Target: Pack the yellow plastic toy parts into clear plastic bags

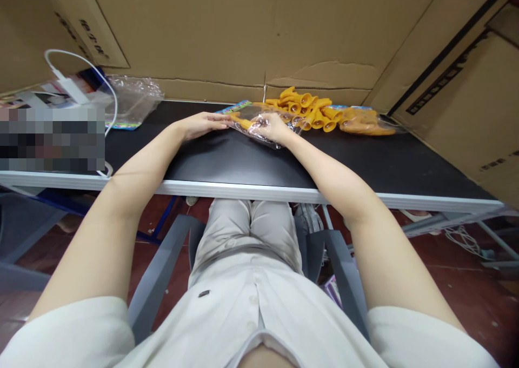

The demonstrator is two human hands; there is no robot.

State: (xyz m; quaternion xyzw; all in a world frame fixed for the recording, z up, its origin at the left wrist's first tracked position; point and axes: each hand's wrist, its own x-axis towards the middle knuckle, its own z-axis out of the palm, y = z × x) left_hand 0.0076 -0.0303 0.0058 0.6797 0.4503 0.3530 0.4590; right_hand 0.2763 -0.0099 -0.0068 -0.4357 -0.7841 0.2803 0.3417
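My left hand [203,124] lies on the black table [227,160] with its fingers stretched toward a clear plastic bag [259,133], touching the bag's left end. My right hand [271,126] is inside or under the clear bag, fingers curled around it. An orange plastic piece [243,122] sits in the bag between my two hands. Behind the bag lies a pile of several loose orange trumpet-shaped pieces [305,108].
A filled bag of orange pieces [365,122] lies at the back right. Empty clear bags with coloured header cards [132,103] sit at the back left beside a white charger and cable [73,87]. Cardboard walls [259,33] close in the back and right.
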